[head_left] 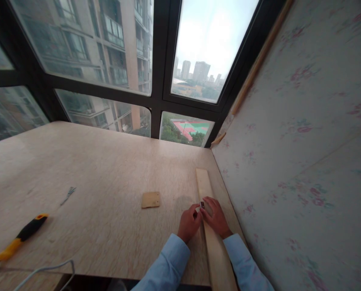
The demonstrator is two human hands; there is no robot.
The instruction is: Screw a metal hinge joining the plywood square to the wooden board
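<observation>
A long pale wooden board [218, 246] lies along the right side of the marble-patterned surface, running away from me. On its left edge sits a small shiny metal piece with dark spots [202, 205], too small to name. My right hand [216, 216] rests over the board, its thumb and fingers closed around the metal piece. My left hand [189, 223] is beside the board's left edge, fingers curled into a pinch and the tips touching near the metal piece. Whatever is inside that pinch is hidden.
A small square wooden plate with holes [150, 200] lies left of my hands. Farther left are several thin screws or nails [68, 195] and a yellow-black screwdriver [22, 236]. A pale cable [47, 268] crosses the front edge. A papered wall [289, 161] bounds the right; windows stand behind.
</observation>
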